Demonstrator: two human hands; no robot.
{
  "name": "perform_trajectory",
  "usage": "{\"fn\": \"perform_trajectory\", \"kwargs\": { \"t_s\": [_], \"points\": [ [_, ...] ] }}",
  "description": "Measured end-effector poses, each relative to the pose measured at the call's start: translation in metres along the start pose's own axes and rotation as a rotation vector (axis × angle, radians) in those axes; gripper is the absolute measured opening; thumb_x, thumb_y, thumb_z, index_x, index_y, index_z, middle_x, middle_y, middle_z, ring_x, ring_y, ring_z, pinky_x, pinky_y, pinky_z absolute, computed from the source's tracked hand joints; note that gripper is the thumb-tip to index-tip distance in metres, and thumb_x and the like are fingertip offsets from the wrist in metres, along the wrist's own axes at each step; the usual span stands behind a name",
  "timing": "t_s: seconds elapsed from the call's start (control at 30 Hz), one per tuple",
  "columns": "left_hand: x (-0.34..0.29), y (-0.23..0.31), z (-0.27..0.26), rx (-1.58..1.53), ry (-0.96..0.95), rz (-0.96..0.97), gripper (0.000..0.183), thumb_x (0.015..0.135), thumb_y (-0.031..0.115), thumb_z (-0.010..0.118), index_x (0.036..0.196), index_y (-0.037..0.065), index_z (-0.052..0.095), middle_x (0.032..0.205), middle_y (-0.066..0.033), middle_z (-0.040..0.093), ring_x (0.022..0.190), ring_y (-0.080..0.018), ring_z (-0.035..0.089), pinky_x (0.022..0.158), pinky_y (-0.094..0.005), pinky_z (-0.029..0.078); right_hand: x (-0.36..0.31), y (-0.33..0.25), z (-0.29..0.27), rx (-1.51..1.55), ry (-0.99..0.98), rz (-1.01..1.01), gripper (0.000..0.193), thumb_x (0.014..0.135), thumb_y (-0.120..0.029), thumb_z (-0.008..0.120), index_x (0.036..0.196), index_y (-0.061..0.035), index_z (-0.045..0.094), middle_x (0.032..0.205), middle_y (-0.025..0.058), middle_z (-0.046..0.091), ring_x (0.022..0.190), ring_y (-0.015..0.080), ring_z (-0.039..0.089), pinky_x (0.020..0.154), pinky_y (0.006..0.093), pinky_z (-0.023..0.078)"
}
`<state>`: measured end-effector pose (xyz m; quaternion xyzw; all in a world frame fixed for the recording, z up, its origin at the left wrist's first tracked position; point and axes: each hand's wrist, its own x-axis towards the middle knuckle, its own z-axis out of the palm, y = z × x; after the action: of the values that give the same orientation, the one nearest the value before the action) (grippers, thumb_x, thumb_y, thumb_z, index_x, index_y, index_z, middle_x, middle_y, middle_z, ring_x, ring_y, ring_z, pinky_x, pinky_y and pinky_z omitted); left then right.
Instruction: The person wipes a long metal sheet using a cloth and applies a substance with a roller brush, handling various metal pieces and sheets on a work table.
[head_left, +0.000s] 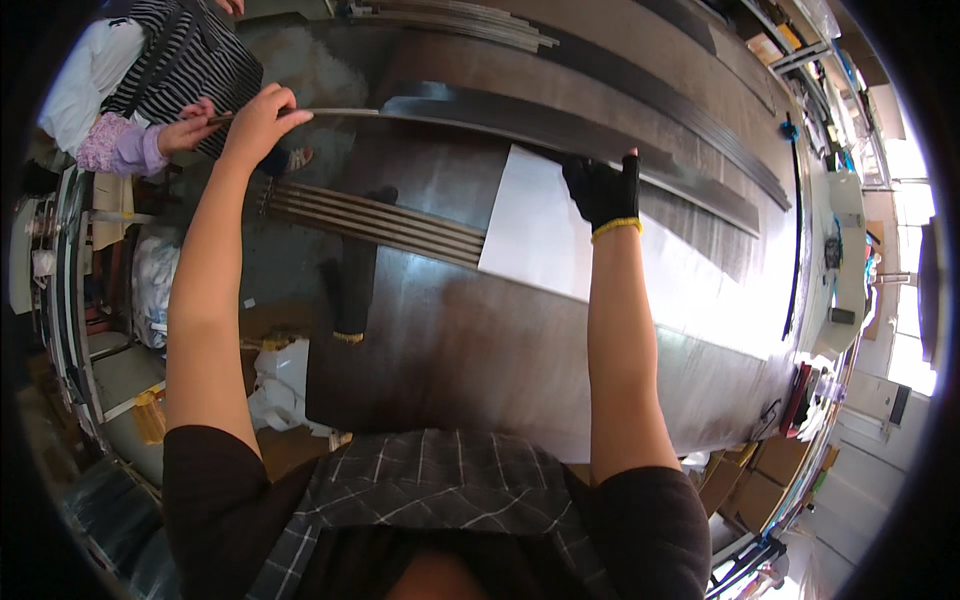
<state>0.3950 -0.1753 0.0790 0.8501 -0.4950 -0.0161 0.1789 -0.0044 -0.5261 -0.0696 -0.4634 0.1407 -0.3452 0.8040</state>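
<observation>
A long thin dark metal strip (470,125) runs across the far half of the table. My bare left hand (262,122) is closed on its narrow left end, raised past the table's edge. My right hand (604,192) wears a black glove with a yellow cuff and grips the strip's near edge farther right; its fingers are partly hidden. Under that hand lies a white sheet (535,220). Several slim parallel strips (380,225) lie together left of the sheet. A loose black glove (350,285) rests nearer me on the table's left side.
The big dark table (450,340) fills the middle. At the far left a co-worker in a striped apron (190,65) has a hand (188,130) at the strip's end. More metal strips (460,22) lie at the back. Cardboard boxes (765,480) stand at the right.
</observation>
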Motion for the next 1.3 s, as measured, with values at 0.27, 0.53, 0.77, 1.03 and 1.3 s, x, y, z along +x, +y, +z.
{"fn": "perform_trajectory", "kwargs": {
  "t_s": [0.27,0.53,0.77,1.03,1.3],
  "points": [
    [-0.068,0.005,0.023,0.026,0.415,-0.026,0.041,0.090,0.030,0.068,0.121,0.004,0.063,0.116,-0.0120,0.062,0.106,-0.0302,0.060,0.088,-0.0372,0.048,-0.106,-0.073,0.023,-0.982,0.505,0.049,0.057,0.093,-0.049,0.060,0.120,0.0014,0.059,0.099,0.0132,0.070,0.087,0.0285,0.067,0.082,0.0365,0.052],
    [-0.195,-0.025,0.114,-0.929,0.314,-1.005,0.050,0.090,0.054,0.063,0.101,0.005,0.064,0.090,-0.0016,0.065,0.083,-0.0116,0.059,0.069,-0.0273,0.044,-0.229,-0.042,0.016,-1.940,0.206,-0.114,0.087,0.086,-0.036,0.067,0.150,-0.0003,0.022,0.156,0.0255,0.019,0.147,0.0403,0.013,0.118,0.0541,0.002],
    [-0.161,0.009,0.134,-1.187,0.335,-1.049,0.038,0.091,0.046,0.065,0.089,0.009,0.058,0.078,-0.0021,0.058,0.070,-0.0130,0.057,0.057,-0.0258,0.045,-0.199,0.053,0.199,-1.483,-0.133,-0.326,0.094,0.081,-0.047,0.070,0.148,0.0000,0.023,0.153,0.0283,0.023,0.145,0.0426,0.016,0.117,0.0588,0.010],
    [-0.151,0.032,0.008,-1.451,0.528,-0.725,0.024,0.092,0.031,0.067,0.093,0.009,0.059,0.073,-0.0019,0.057,0.068,-0.0138,0.056,0.062,-0.0276,0.046,-0.282,-0.047,0.131,-0.615,0.537,-0.024,0.058,0.093,-0.053,0.055,0.118,-0.0001,0.057,0.109,0.0154,0.066,0.100,0.0308,0.062,0.088,0.0412,0.048],
    [-0.252,0.096,-0.018,-1.408,0.541,-0.595,0.037,0.093,0.038,0.066,0.104,0.004,0.057,0.082,-0.0033,0.058,0.076,-0.0120,0.055,0.069,-0.0243,0.045,-0.325,-0.115,0.057,0.336,0.580,0.033,0.088,0.092,-0.074,0.025,0.135,-0.0011,0.050,0.127,0.0143,0.060,0.107,0.0291,0.059,0.095,0.0402,0.046]
  ]
}}
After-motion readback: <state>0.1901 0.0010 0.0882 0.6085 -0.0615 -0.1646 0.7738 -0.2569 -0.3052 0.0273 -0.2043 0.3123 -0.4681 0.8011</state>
